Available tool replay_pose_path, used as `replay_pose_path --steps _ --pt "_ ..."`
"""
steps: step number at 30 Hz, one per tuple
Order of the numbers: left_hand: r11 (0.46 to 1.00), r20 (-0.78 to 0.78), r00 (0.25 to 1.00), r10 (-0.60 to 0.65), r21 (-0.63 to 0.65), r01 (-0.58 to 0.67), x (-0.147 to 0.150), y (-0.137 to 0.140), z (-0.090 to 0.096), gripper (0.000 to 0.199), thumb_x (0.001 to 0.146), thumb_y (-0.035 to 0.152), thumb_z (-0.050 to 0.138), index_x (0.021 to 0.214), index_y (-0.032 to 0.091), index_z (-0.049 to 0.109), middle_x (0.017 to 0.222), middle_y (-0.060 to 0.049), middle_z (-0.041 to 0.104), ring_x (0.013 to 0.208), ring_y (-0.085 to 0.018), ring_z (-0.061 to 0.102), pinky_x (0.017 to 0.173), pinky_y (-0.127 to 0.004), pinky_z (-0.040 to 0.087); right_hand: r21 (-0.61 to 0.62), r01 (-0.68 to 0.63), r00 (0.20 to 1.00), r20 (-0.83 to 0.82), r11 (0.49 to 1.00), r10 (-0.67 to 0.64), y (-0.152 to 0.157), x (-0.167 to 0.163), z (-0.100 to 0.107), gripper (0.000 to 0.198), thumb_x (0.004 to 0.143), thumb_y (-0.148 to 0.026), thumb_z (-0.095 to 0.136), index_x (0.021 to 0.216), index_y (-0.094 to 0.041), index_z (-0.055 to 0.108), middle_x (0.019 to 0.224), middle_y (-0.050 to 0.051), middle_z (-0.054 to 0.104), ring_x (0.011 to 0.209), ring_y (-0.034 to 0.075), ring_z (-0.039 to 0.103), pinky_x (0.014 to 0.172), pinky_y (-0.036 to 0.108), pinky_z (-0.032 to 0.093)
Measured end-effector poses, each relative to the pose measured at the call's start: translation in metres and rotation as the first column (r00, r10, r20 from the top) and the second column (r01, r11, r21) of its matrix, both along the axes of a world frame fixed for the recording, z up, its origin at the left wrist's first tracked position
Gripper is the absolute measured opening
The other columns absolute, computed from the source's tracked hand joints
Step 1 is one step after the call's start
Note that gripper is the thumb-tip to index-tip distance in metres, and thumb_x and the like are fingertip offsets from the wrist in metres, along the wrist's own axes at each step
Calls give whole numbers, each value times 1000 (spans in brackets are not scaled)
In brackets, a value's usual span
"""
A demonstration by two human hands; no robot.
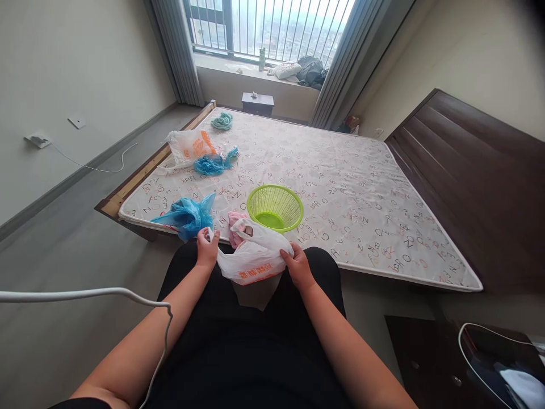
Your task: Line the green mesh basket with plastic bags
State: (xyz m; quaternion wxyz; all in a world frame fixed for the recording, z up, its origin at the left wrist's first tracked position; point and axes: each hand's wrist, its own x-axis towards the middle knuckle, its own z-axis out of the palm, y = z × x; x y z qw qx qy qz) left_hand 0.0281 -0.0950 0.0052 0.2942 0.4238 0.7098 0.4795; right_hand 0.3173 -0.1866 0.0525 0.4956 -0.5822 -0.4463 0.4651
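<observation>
Between my left fingers [217,235] and right fingers [285,255] hung a carrier bag [251,264], with a cloth [235,237] just behind it on the mattress [340,199] and a basket [292,213] farther back, to the cloth's right. Left of the cloth, just beyond my left fingers, lay a second bag [191,218]; deeper on that side came a third bag [210,165], a fourth bag [185,149] behind it, and a coil [222,121] near the far left corner. The headboard [464,165] stood at the mattress's right end.

White bag [251,262], centre: thin plastic film, crinkled, faintly glossy. Basket [275,196], centre: smooth latticed plastic. Mattress [340,190], mid-frame: cloth-like cover, slight sheen. Headboard [468,165], right: smooth, satin. Curtains [361,54], top: matt cloth.
</observation>
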Motion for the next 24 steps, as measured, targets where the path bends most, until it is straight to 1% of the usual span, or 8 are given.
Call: replay_pose_path --steps 4,7,9,12,16,18,21,24 --pt "971 281 958 -63 -204 124 11 -3 -13 68 73 23 84 131 21 49 124 -14 66 113 -25 67 100 -39 51 2 30 999 32 1000 -30 -2 -2 3 39 79 -59 69 84 -24 52 77 0 58 72 18 51 68 31 46" --pt "939 471 880 -69 -267 216 20 -7 -12 45 77 17 77 117 18 55 94 -7 70 75 -19 73 73 -32 57 14 67 997 36 998 -67 -2 -6 4 38 78 -57 69 82 -24 50 75 -1 56 71 18 51 67 30 45" --pt "938 545 838 -1 -291 190 22 -8 -9 27 82 18 70 106 16 58 77 -2 67 59 -16 69 60 -28 54 21 87 994 70 996 -88 -1 -5 4 39 79 -57 70 83 -24 50 76 -1 56 71 17 51 68 30 45" --pt "956 646 751 136 -285 72 19 -4 -2 11 88 20 60 98 16 59 66 2 62 50 -14 64 54 -26 52 11 108 989 99 994 -108 -1 -2 0 39 79 -58 69 86 -23 52 79 0 60 73 18 54 70 31 47" --pt "966 735 640 223 -255 -43 13 -2 8 7 90 23 56 93 17 60 65 2 61 47 -12 60 54 -26 50 40 166 982 -95 985 -162 0 3 -7 37 77 -49 72 96 -23 56 89 2 66 82 20 60 77 34 51" --pt "977 811 553 192 -211 -30 9 -5 15 16 95 32 53 94 18 61 65 3 60 45 -10 55 52 -25 48 51 229 946 -247 972 -209 2 5 -8 32 76 -43 68 98 -23 57 93 3 68 87 23 64 83 37 53" --pt "991 910 415 16 -69 113 3 -11 27 51 99 61 39 94 18 64 64 1 57 46 -11 50 50 -26 46 28 344 831 -473 938 -291 6 12 -3 33 76 -38 57 105 -23 60 103 6 72 101 26 68 94 44 54" --pt "954 924 363 -121 7 299 3 -15 34 72 89 83 36 85 18 64 61 -1 55 47 -13 50 48 -29 46 29 313 770 -593 949 -235 8 22 6 36 81 -44 55 109 -24 64 111 8 74 111 28 68 103 49 52"
